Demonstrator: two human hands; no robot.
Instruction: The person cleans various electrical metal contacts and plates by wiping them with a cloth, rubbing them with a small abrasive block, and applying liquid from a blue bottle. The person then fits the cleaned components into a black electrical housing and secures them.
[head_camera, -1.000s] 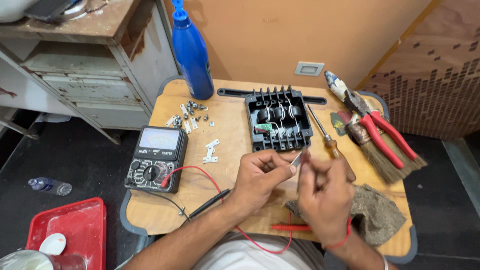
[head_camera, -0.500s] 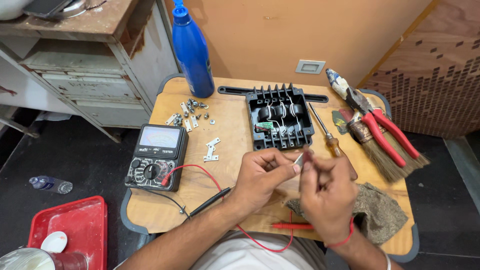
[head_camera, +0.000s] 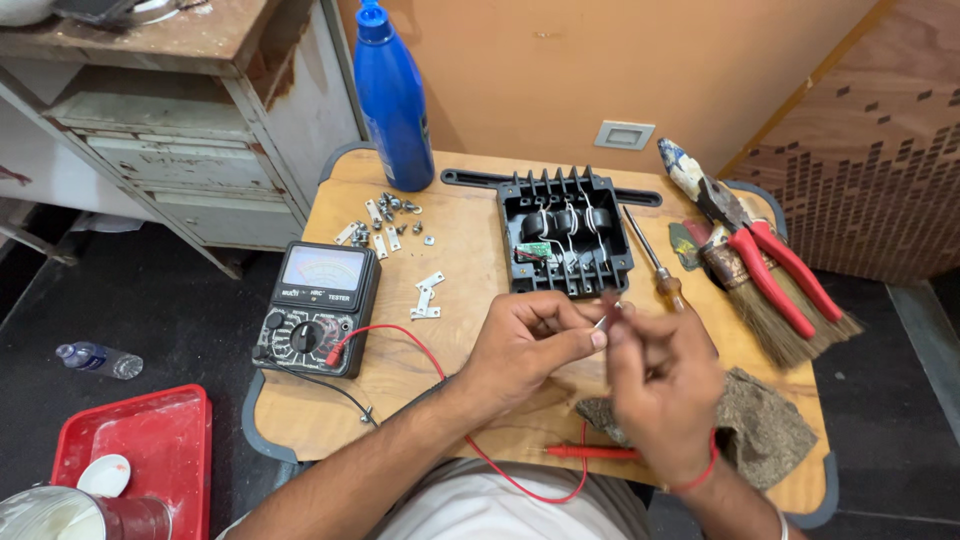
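Both hands meet over the wooden tabletop, at 6 o'clock from the black finned plastic housing. Left hand grip pinches a small thin metal piece; right hand fingers curl near it, blurry, can't tell if they're gripping. Looks like fiddly fitting work, so a steady hold matters.

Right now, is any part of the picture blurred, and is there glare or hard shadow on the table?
Head view: the right hand is smeared by motion blur; the left hand and the multimeter are sharp. Light is soft and even, shadows on the wooden table are faint, no strong glare.
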